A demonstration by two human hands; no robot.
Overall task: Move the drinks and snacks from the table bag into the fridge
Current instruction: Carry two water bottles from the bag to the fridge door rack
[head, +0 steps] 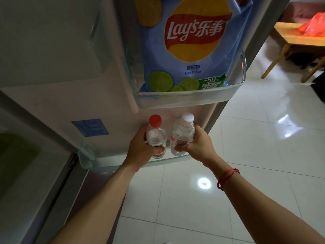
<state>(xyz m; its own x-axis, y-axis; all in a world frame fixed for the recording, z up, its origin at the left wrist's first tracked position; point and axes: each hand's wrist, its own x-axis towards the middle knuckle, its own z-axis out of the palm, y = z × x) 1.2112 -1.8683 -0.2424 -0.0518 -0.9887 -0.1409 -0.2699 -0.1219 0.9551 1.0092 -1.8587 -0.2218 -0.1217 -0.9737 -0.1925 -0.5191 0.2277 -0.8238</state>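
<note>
A person stands at the open white fridge door (73, 106), looking down at its clear plastic racks. On the door's inner panel, left of the hands, sits a small blue sticker (90, 127); its print is too blurred to read.

The left hand (139, 147) is wrapped around a clear plastic water bottle with a red cap (155, 136), holding it upright with its base inside the lower clear door rack (112, 164). Just beside it, the right hand (198, 143) grips a second clear water bottle with a white cap (182, 136), slightly tilted, also low in that rack. Their labels are unreadable.

Above them, a large light blue crisp bag (195, 43) already stands in the upper clear door rack (243, 67). It reads "Lay's", "Lime Flavor" and "-50%", with Chinese characters.

Far right, a red plastic bag (313, 27) lies on the wooden desk (288, 36); whether anything remains inside cannot be told. The task looks well advanced.
</note>
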